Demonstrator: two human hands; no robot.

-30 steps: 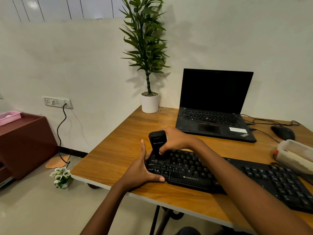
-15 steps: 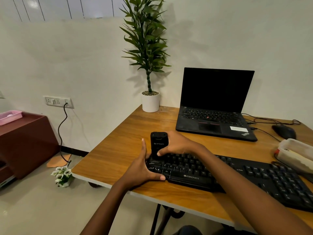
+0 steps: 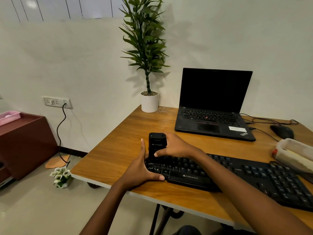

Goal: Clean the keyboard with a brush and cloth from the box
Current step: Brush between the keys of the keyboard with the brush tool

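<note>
Barely shifted, right grip [image 3: 172, 146] holds brush [image 3: 157, 141], bristles hidden at keyboard [image 3: 254, 177].

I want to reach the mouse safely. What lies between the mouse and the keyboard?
The box lies there, between the mouse and the right end of the keyboard. The head view shows it.

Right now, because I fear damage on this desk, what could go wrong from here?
1. The Zebronics keyboard lies near the front edge of the table, and the left hand braces only its left end; a hard stroke might slide it.
2. The open laptop stands just behind where the right hand holds the black brush; loosened dust could land on it.
</note>
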